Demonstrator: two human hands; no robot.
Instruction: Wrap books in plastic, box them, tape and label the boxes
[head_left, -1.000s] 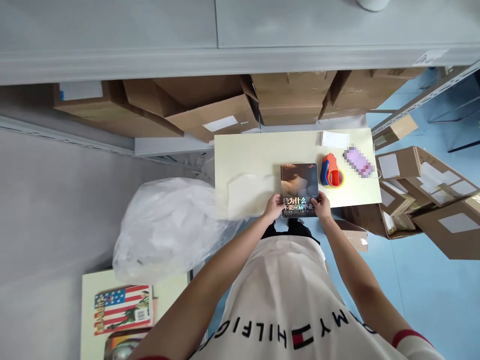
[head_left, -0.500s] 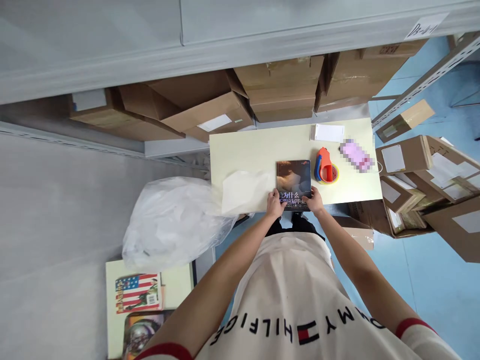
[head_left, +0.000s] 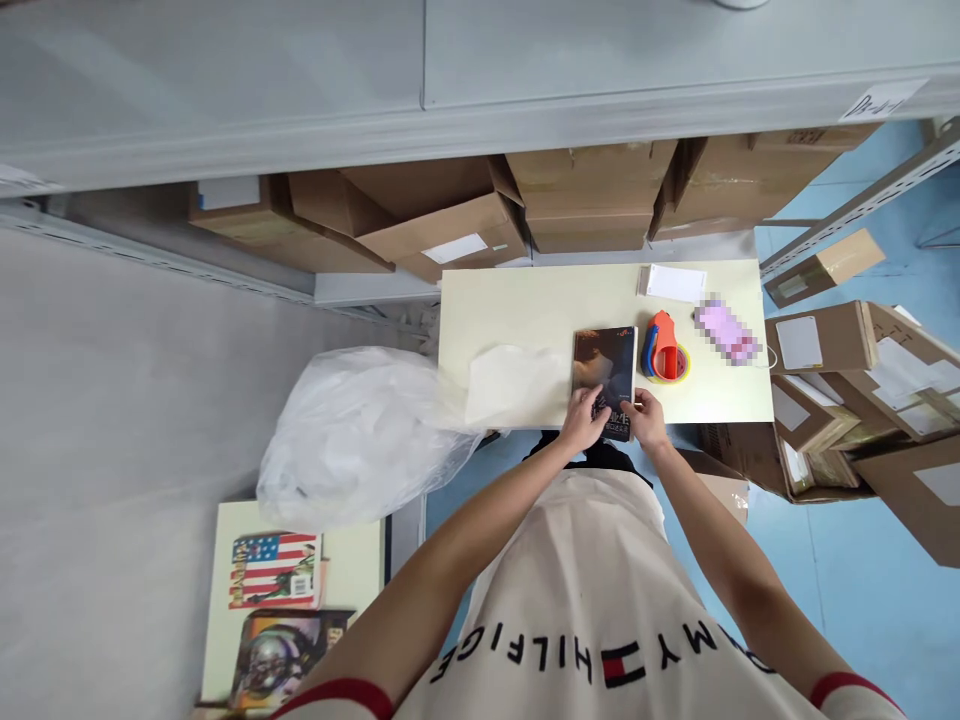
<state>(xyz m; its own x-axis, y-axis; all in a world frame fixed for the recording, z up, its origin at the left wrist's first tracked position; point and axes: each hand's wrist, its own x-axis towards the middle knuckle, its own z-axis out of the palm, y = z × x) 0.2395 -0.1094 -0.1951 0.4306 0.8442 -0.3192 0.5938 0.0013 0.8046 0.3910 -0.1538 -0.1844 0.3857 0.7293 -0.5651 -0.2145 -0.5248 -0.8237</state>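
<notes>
A dark-covered book [head_left: 604,360] with a figure and pale Chinese lettering lies at the near edge of the table, its lower end jutting past that edge. My left hand [head_left: 585,420] rests on the lower left of the cover, fingers spread over part of the title. At the lower right edge, my right hand [head_left: 646,415] pinches the book between thumb and fingers. Just right of the book sits an orange and blue tape dispenser [head_left: 664,350] with a yellow-edged roll. A white plastic sheet or bag [head_left: 516,384] lies flat to the left.
The pale table [head_left: 517,305] also bears a stack of white cards [head_left: 675,283] and a blurred-out pink item [head_left: 726,330]. A large clear plastic bag [head_left: 360,440] bulges at left. Cardboard boxes [head_left: 592,185] fill the shelf behind; more boxes [head_left: 825,400] stand right. Magazines [head_left: 274,572] lie lower left.
My left hand has moved from the book's left edge onto its cover. My right hand still holds the right edge. The whole view has shifted slightly.
</notes>
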